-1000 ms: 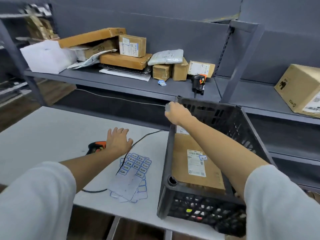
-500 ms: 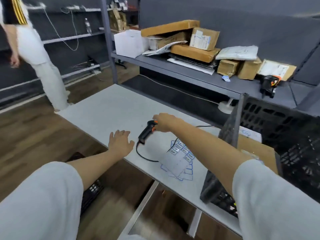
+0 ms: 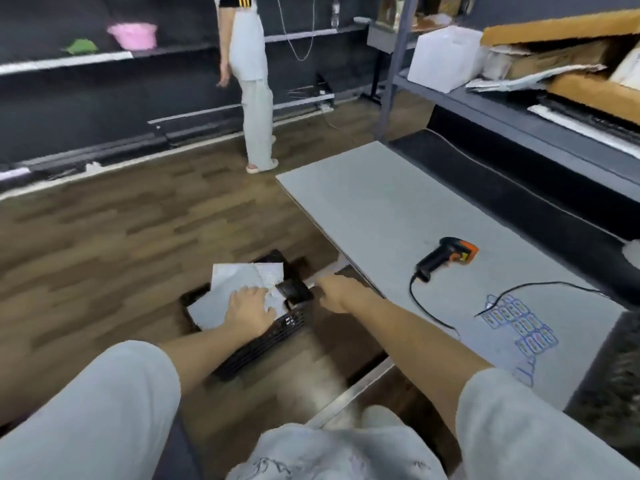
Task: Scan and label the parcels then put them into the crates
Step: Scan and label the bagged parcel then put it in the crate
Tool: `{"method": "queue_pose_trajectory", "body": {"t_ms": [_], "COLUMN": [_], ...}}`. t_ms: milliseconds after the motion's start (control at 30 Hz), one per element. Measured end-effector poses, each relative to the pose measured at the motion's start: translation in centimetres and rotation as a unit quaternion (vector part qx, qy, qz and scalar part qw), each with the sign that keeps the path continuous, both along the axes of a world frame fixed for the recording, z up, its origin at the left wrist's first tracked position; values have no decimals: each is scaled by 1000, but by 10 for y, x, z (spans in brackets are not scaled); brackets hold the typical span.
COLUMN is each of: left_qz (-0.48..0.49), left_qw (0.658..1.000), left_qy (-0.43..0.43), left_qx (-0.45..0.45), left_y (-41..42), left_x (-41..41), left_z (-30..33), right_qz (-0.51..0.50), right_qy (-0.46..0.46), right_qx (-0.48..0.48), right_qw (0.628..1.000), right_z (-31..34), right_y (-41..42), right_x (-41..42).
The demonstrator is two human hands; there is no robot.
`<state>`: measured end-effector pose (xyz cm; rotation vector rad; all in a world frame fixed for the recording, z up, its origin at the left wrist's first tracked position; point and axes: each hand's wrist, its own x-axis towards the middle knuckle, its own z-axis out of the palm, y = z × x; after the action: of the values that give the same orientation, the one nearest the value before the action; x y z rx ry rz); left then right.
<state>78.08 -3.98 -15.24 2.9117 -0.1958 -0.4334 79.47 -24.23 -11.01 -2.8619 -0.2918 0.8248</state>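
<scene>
Both hands reach down: left hand (image 3: pixel 250 311) lies flat-fingered on grey parcel (image 3: pixel 239 289) in floor crate (image 3: pixel 277 332); right hand (image 3: pixel 337 293), at its 3 o'clock, fingers hidden, grip unclear.

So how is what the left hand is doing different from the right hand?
The left hand lies on the pale grey plastic mailer bag inside the black plastic crate on the floor; the right hand touches no parcel and reaches beside the crate's far corner. Left is spread flat, right looks blurred. Both reach down, below the tabletop.
</scene>
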Motion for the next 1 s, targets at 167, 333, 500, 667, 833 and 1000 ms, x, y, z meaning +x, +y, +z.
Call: {"method": "queue_pose_trajectory", "body": {"t_ms": [167, 333, 500, 667, 833, 1000], "left_qz": [61, 118, 174, 217, 247, 275], "left_qw": [997, 990, 981, 971, 963, 954], "left_qy": [39, 71, 82, 95, 111, 122], "left_qx": [9, 1, -16, -15, -9, -13], "left_y": [47, 72, 91, 105, 111, 116], "left_x": [-7, -7, 32, 87, 129, 156], "left_z": [-15, -32, -46, -51, -60, -65], "right_qz": [37, 95, 131, 130, 152, 194], "right_qy": [24, 62, 85, 117, 119, 113], "right_qx": [-6, -31, -44, -29, -42, -50], "right_qw": [999, 993, 987, 984, 980, 973], "right_z": [-24, -55, -83, -111, -125, -134], "right_y": [44, 72, 92, 106, 123, 141], "right_x": [20, 52, 107, 180, 231, 262]}}
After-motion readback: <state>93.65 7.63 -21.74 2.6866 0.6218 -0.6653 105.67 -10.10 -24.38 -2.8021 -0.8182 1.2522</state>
